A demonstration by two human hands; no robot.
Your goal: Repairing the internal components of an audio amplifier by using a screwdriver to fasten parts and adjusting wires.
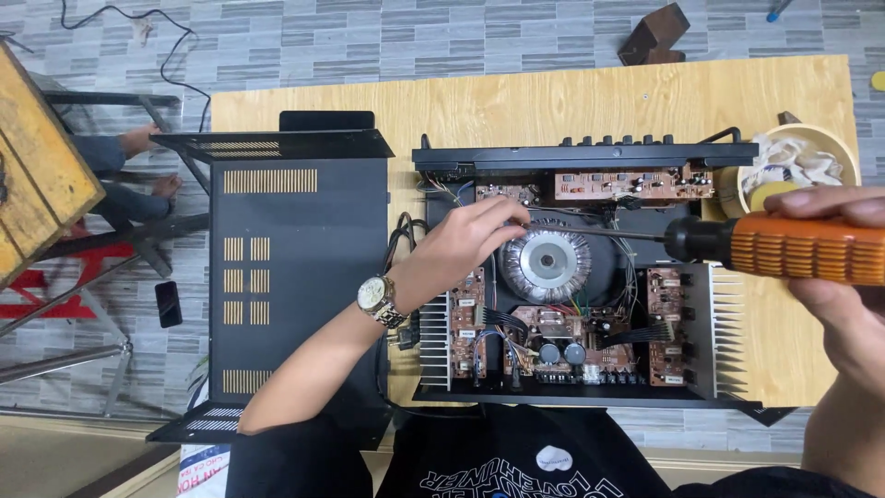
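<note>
Right hand (834,277) wrapped the orange screwdriver (784,247), shaft lying level, pointing left. Left hand (461,244) pinched its tip just above the round transformer (546,265).

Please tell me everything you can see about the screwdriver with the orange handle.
The screwdriver lies almost level across the open amplifier. Its thick orange handle looks like ribbed plastic, with a black collar at the front, and a thin dark metal shaft runs leftward from it. The right hand wraps the handle from above and below. The tip reaches the top edge of the round silver transformer, where the fingers of the left hand meet it, hiding the very end.
</note>
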